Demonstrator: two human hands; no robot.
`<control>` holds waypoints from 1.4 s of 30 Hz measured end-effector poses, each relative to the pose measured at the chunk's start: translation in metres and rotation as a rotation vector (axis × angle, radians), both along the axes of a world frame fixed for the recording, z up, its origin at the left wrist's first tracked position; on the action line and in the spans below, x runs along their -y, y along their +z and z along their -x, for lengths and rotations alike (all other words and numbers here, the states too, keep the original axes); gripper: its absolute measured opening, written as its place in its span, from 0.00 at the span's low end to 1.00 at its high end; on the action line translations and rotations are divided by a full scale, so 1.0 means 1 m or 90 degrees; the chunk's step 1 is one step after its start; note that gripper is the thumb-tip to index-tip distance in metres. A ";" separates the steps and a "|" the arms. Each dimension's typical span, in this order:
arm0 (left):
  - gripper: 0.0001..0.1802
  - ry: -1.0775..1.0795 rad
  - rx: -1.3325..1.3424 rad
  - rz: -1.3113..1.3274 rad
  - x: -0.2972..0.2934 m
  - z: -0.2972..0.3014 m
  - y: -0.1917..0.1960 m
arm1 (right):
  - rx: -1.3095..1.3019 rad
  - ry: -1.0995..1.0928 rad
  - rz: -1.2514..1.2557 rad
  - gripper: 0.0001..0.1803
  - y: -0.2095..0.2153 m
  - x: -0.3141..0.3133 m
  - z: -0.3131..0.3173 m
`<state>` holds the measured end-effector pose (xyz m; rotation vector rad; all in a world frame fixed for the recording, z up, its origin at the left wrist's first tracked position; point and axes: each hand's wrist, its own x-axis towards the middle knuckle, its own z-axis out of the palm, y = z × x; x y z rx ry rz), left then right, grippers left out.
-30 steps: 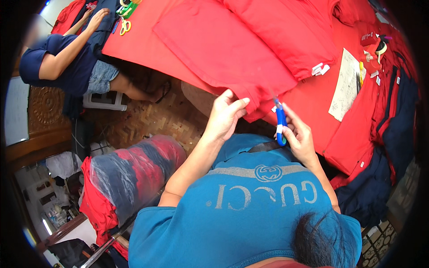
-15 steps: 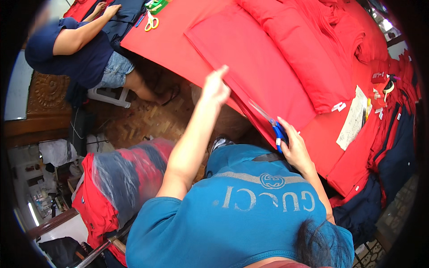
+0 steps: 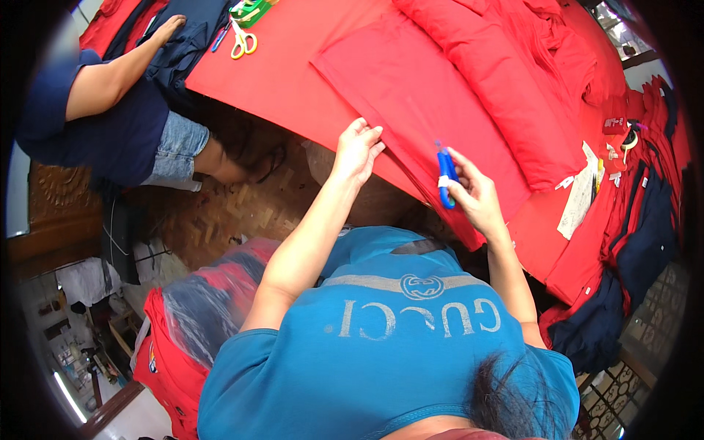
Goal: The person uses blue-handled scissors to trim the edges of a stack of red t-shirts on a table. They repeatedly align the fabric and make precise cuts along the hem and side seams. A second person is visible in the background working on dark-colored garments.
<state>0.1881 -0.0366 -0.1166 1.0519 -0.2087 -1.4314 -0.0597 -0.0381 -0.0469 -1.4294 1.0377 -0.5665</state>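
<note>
My right hand (image 3: 478, 192) grips blue-handled scissors (image 3: 445, 180) just above the red cloth; their blades are hard to make out. Beside the near edge of a folded piece of red cloth (image 3: 411, 88), my left hand (image 3: 357, 152) is open, its fingers bent and a little apart. I cannot tell whether its fingertips touch the cloth. The folded cloth lies flat on the red-covered table (image 3: 253, 88), and part of it hangs over the edge towards me.
Behind the cloth lies a thick red fabric roll (image 3: 484, 95). Pale-handled scissors (image 3: 243, 42) rest at the far left, near a co-worker's arm (image 3: 121, 73). A paper sheet (image 3: 578, 198) and red and navy garments (image 3: 645, 242) are at right. A plastic-wrapped bundle (image 3: 209, 301) stands lower left.
My right hand has raised the scissors and turned them more upright. My left hand's fingers have loosened beside the cloth edge. The co-worker's arm has shifted left in view.
</note>
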 end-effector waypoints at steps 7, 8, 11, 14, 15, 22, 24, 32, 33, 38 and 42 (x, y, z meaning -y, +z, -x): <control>0.11 0.033 -0.070 0.047 0.003 0.003 0.006 | -0.271 0.132 0.261 0.30 -0.005 0.005 -0.021; 0.10 0.033 -0.070 0.051 0.003 0.005 0.010 | -0.261 0.134 0.264 0.30 -0.005 0.008 -0.022; 0.09 0.032 -0.057 0.056 0.003 0.007 0.015 | -0.228 0.141 0.274 0.30 -0.004 0.017 -0.025; 0.10 0.036 -0.046 0.065 0.005 0.008 0.019 | -0.179 0.135 0.248 0.29 -0.006 0.024 -0.025; 0.10 0.035 -0.045 0.066 0.005 0.008 0.020 | -0.154 0.125 0.212 0.29 -0.011 0.024 -0.023; 0.16 0.002 0.037 0.051 0.003 0.004 0.034 | -0.126 0.129 0.127 0.30 -0.004 0.027 -0.023; 0.19 -0.030 0.053 0.073 0.003 0.003 0.039 | -0.108 0.133 0.162 0.30 -0.003 0.031 -0.028; 0.22 -0.015 0.008 0.080 0.007 0.004 0.047 | -0.180 0.149 0.193 0.31 0.012 0.038 -0.032; 0.22 -0.017 0.018 0.079 0.008 0.004 0.048 | -0.176 0.152 0.194 0.31 0.013 0.040 -0.032; 0.21 -0.038 0.043 0.094 0.007 0.008 0.054 | -0.121 0.136 0.215 0.30 0.006 0.041 -0.029; 0.19 -0.026 0.039 0.091 0.007 0.013 0.066 | -0.060 0.108 0.154 0.29 -0.002 0.040 -0.029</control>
